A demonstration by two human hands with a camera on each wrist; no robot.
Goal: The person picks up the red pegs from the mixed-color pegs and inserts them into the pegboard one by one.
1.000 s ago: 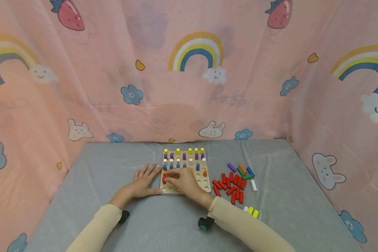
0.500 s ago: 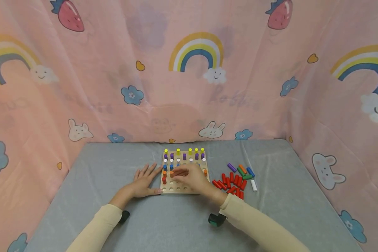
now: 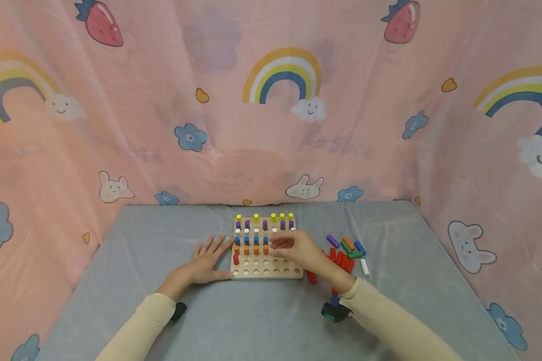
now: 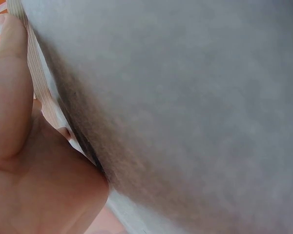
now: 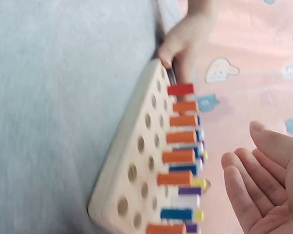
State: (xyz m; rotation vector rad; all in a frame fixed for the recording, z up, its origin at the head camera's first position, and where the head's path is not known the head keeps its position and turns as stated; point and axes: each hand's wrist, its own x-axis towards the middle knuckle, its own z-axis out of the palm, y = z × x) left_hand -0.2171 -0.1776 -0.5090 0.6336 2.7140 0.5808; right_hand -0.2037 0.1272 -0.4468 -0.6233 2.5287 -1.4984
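A wooden pegboard [image 3: 261, 267] sits on the grey table, with rows of yellow, purple, white, blue and orange pegs standing in its holes. One red peg [image 3: 236, 259] stands at the left end of the row in front of the orange pegs [image 5: 179, 156]. My left hand [image 3: 205, 263] lies spread at the board's left side, thumb at the near corner. Over the board's right part is my right hand [image 3: 302, 250]; the right wrist view shows its fingers [image 5: 241, 195] loosely bent, nothing between them and the thumb. It hides some pegs in the head view.
Right of the board lies a pile of loose red pegs [image 3: 339, 258], partly behind my right forearm. Beyond it are a purple peg [image 3: 332, 241], an orange peg [image 3: 348, 243], green and blue pegs, and a white peg [image 3: 365, 267]. A pink printed curtain [image 3: 271, 150] surrounds the table.
My right hand has moved right across the board, away from the red peg at the left, uncovering more of the orange and blue rows. The left hand stays in place.
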